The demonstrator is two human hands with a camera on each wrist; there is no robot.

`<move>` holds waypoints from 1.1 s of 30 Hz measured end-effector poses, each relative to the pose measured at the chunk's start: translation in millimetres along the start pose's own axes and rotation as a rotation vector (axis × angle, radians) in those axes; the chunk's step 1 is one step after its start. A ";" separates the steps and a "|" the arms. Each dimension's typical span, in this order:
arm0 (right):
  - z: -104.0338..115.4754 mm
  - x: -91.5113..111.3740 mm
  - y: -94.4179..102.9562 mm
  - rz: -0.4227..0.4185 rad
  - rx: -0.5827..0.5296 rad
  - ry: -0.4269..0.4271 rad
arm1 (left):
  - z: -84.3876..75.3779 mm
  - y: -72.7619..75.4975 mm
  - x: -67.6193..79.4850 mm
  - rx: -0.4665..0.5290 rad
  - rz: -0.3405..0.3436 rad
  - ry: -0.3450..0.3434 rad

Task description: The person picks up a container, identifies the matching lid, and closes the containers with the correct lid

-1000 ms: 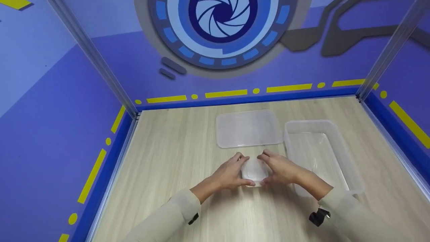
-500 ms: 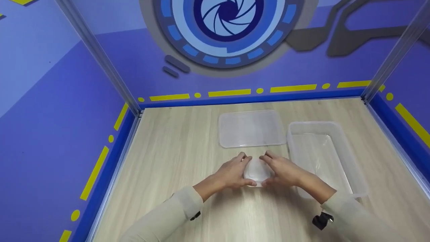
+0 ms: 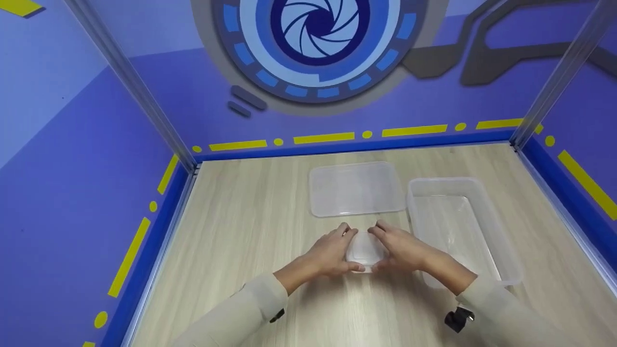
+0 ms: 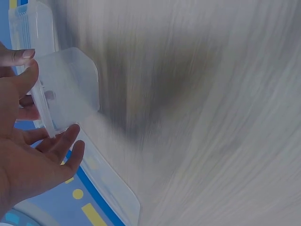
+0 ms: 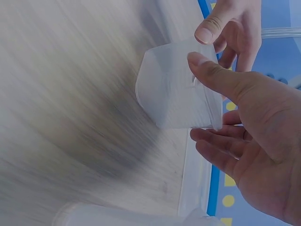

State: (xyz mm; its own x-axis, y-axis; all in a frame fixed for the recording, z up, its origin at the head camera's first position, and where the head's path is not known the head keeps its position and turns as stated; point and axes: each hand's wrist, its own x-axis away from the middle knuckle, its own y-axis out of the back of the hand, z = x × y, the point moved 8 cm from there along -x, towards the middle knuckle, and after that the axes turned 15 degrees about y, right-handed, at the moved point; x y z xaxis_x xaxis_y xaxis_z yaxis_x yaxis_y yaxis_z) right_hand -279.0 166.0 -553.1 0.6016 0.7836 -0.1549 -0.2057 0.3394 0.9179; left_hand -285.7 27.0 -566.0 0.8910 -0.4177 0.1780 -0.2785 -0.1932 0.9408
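Between my two hands is a small translucent plastic container (image 3: 365, 250), a boxy tub with rounded corners and a rim along its top. From its left side my left hand (image 3: 330, 253) grips it, thumb at the near edge and fingers at the far end. My right hand (image 3: 404, 248) holds the opposite side in the same way, the two thumbs close together. The left wrist view shows the tub's wall (image 4: 70, 89) with fingers bent around its rim. In the right wrist view the tub (image 5: 169, 89) lies between thumb and fingertips, close over the table.
A large translucent lid (image 3: 356, 189) lies flat behind the hands. Right of it, a large open translucent box (image 3: 496, 231) stands on the wooden table (image 3: 241, 217), partly behind the right forearm. Blue printed walls (image 3: 159, 96) enclose the left, back and right.
The head view shifts slightly to and fro. Both hands keep their hold on the small container, and the large lid and box stay in place.
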 end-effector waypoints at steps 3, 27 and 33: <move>-0.4 -1.9 -1.7 0.003 -0.008 -0.007 | 2.0 1.8 0.9 0.017 0.000 0.003; 0.2 -2.6 -6.1 -0.027 -0.013 0.019 | 8.5 -3.7 0.4 0.047 0.011 0.033; -1.4 3.9 -2.9 -0.051 -0.023 0.028 | 5.5 -3.6 -1.4 0.042 0.010 0.029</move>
State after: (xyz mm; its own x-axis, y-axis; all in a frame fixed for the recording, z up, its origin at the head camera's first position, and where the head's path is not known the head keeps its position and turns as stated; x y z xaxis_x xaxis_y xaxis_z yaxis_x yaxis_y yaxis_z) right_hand -277.1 168.8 -556.9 0.5898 0.7792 -0.2122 -0.1933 0.3913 0.8997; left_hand -288.0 23.5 -571.2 0.8979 -0.3940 0.1963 -0.3018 -0.2265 0.9261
